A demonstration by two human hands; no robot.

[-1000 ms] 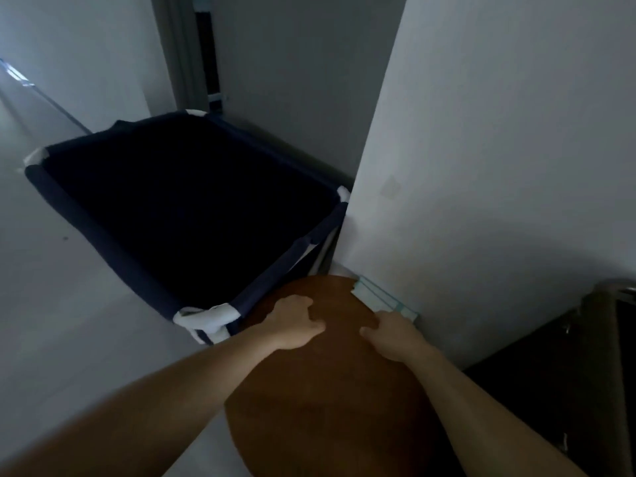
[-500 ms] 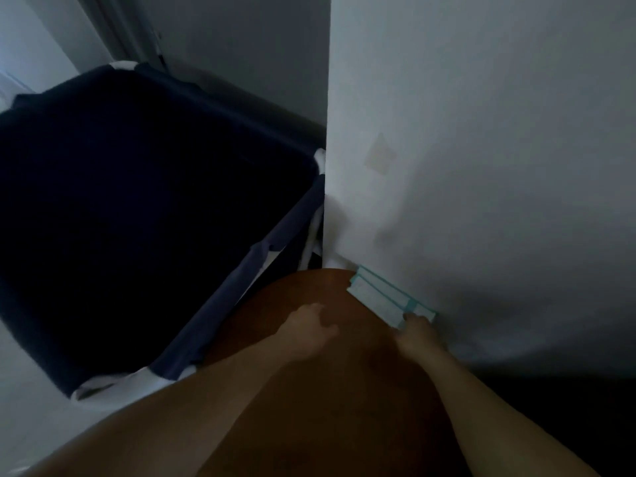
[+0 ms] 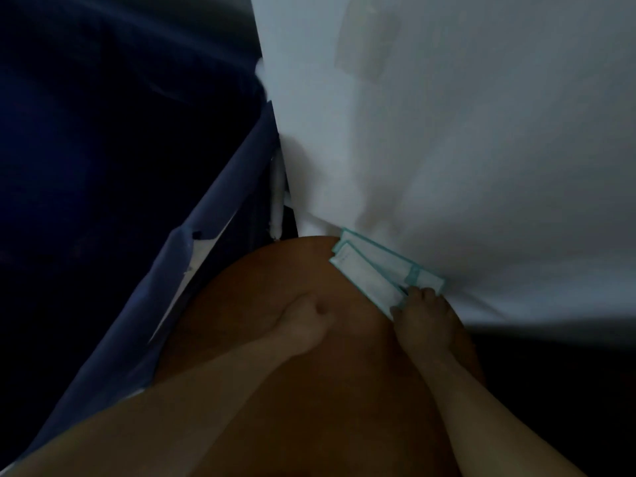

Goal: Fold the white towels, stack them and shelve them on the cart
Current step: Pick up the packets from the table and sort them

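No white towel shows in this dim view. My left hand [image 3: 301, 327] rests on a round brown table [image 3: 254, 290] with its fingers curled under, holding nothing. My right hand [image 3: 425, 321] lies at the table's far right edge, and its fingertips touch the near ends of a few flat white packets with teal borders [image 3: 368, 270]. The packets lie fanned on the table against a white wall [image 3: 464, 149]. A dark blue fabric cart [image 3: 220, 201] stands just left of the table, its inside too dark to see.
The white wall rises directly behind the table and carries a pale rectangular patch [image 3: 366, 46]. A white frame post of the cart [image 3: 277, 194] stands in the narrow gap between cart and wall. Dark floor or furniture lies at lower right.
The view has closed in and tilted down on the table. My right hand slid right and forward from the tabletop onto the packets. My left hand stayed in about the same spot on the table.
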